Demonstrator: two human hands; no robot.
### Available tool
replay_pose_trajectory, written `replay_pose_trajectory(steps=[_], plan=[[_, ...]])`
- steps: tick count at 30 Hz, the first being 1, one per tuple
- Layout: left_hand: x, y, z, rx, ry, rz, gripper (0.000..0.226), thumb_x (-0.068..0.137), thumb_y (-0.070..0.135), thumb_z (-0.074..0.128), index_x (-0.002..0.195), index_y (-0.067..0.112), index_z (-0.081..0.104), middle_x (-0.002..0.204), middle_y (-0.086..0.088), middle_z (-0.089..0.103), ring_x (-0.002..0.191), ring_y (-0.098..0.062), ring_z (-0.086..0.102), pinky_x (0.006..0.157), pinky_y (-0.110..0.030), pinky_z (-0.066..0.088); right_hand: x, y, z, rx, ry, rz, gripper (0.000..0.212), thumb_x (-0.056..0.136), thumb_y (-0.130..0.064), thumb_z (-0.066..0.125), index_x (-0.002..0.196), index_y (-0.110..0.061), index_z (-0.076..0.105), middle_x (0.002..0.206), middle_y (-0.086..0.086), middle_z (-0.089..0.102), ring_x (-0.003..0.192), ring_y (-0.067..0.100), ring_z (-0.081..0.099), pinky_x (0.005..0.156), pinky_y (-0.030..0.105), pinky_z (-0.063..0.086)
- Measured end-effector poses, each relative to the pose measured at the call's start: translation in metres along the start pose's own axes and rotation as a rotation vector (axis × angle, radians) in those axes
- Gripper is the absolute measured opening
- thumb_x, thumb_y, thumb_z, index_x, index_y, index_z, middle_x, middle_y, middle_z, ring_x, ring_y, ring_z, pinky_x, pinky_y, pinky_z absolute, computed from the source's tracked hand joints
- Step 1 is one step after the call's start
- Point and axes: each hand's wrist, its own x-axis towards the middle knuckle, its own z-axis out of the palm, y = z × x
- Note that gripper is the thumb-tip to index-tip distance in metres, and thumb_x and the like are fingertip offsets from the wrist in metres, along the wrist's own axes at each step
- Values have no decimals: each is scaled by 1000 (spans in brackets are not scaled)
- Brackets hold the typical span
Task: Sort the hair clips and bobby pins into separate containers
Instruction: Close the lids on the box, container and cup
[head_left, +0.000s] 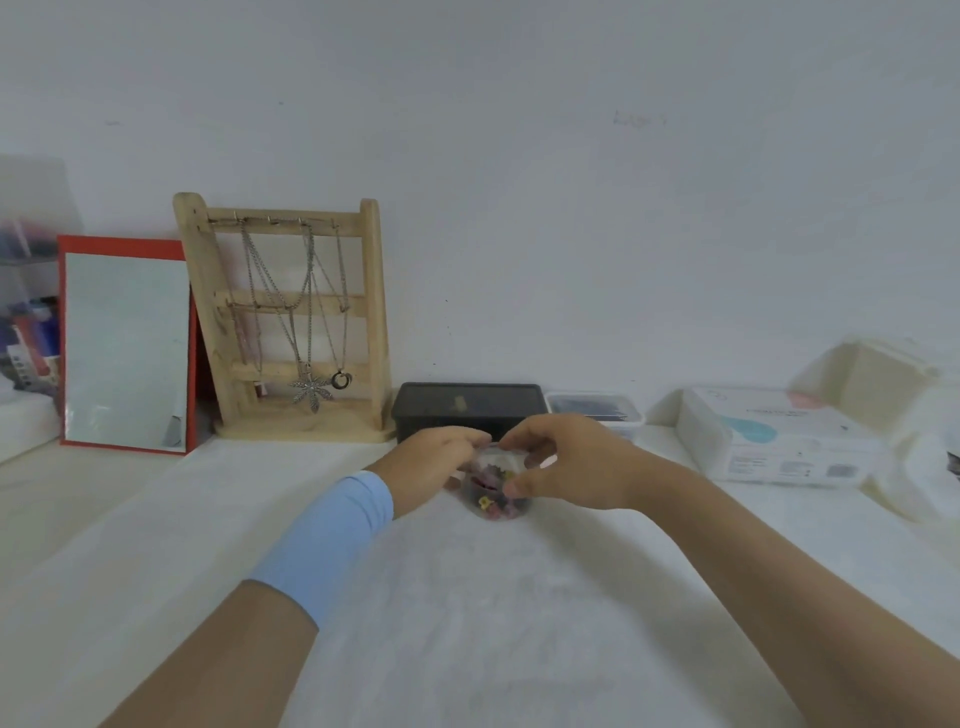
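**Desk:** Where is the small clear plastic jar (496, 493) of colourful hair clips (491, 503)?

**Photographer:** On the white-clothed table (467, 597), at centre, clasped by 2 hands. The left hand (436, 462) curls round its 9 o'clock side. The right hand (566, 462) grips its rim from 3 o'clock.

**Desk:** And beyond it?

**Photographer:** At 12 o'clock stands a black rectangular plastic box (467, 408). At 1 o'clock is a clear rectangular tub (621, 423) of dark bobby pins (589, 405). A wooden necklace stand (291, 322) is at 10 o'clock, with a red-framed mirror (124, 348) beside it. A white tissue pack (769, 441) lies at 2 o'clock.
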Motion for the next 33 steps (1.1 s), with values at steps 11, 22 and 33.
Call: replay_pose_trajectory(steps=[11, 22, 33], plan=[[-9, 2, 12, 362, 151, 193, 39, 99, 28, 51, 137, 27, 57, 130, 6, 64, 116, -13, 59, 105, -36, 45, 2, 2, 15, 62, 9, -21, 48, 87, -44, 70, 131, -30, 58, 121, -17, 64, 108, 6, 61, 95, 28, 51], [-13, 2, 11, 551, 79, 186, 42, 102, 36, 45, 143, 27, 50, 139, 3, 58, 127, -18, 53, 109, -33, 39, -2, 7, 28, 34, -81, 24, 55, 103, -37, 46, 154, -24, 31, 155, -6, 39, 140, 15, 38, 116, 32, 30], [-14, 2, 14, 458, 102, 177, 41, 100, 34, 51, 141, 27, 52, 117, 4, 50, 110, -15, 53, 101, -30, 42, -3, 9, 25, 35, -82, 14, 55, 101, -39, 50, 152, -27, 35, 146, -4, 45, 127, 14, 48, 97, 20, 35]])
